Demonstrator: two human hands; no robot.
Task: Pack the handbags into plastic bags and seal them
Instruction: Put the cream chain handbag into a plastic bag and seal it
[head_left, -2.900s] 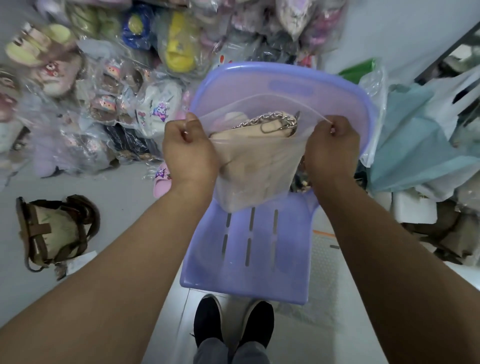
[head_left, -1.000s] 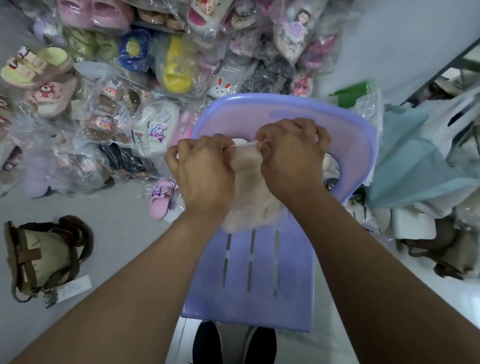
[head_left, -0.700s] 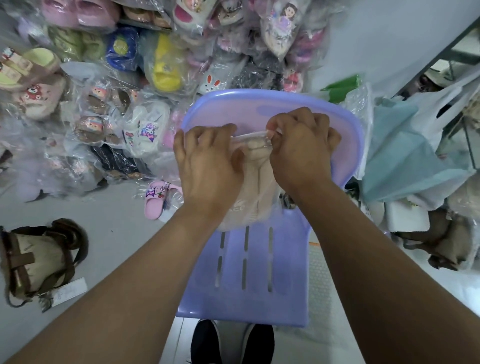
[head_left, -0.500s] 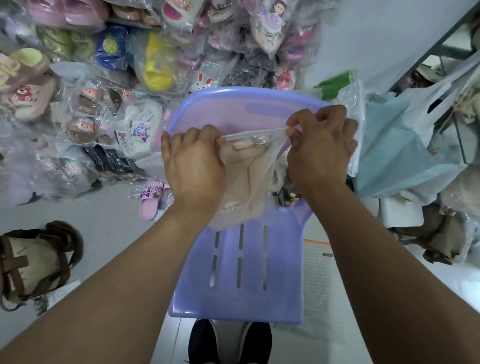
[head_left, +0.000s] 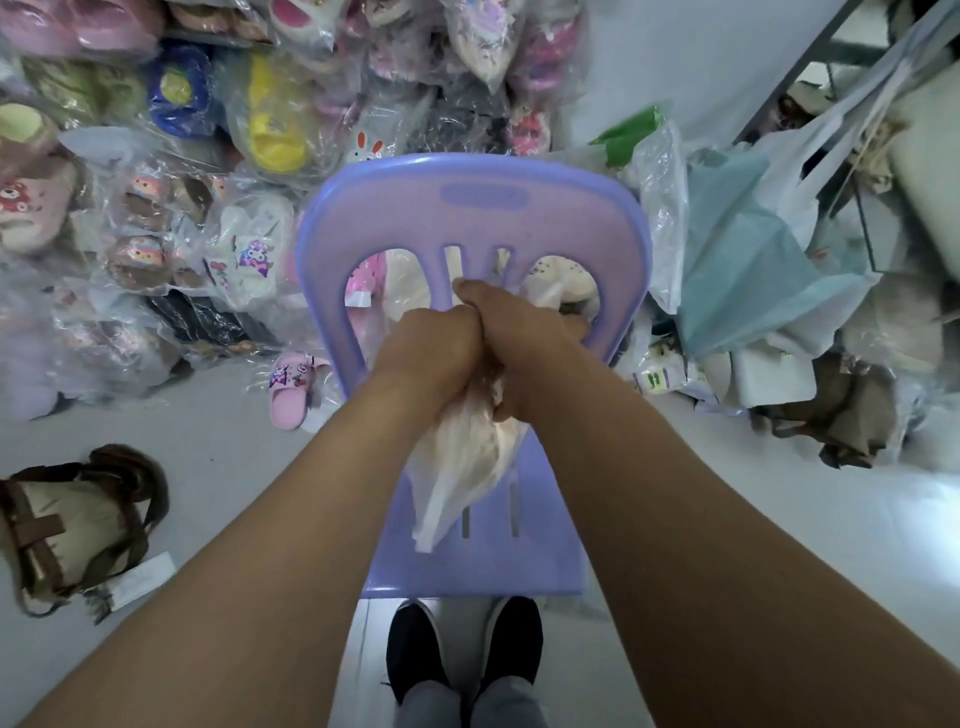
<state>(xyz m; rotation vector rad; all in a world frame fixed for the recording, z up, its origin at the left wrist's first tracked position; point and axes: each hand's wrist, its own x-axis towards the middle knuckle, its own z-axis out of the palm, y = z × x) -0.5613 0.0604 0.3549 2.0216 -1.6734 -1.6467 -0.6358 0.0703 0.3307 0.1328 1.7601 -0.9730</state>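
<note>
Hands clenched together, arms out.
Bare forearms converge forward; left hand (head_left: 434, 345) and right hand (head_left: 522, 338) touch, fingers curled round the plastic bag (head_left: 462, 467) neck.

The left hand (head_left: 428, 345) and right hand (head_left: 524, 338) hide the mouth of the plastic bag (head_left: 449, 483); the handbag (head_left: 485, 441) within is a beige blur.

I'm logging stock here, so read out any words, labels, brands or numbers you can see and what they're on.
No text is readable.
White tag beside the brown-trimmed bag on the floor: too blurred to read.
Small white packet right of the purple chair: green marks, too small to read.
Bagged slippers: cartoon prints, no words visible.
The plastic bag over the chair seat: no print shows.
</note>
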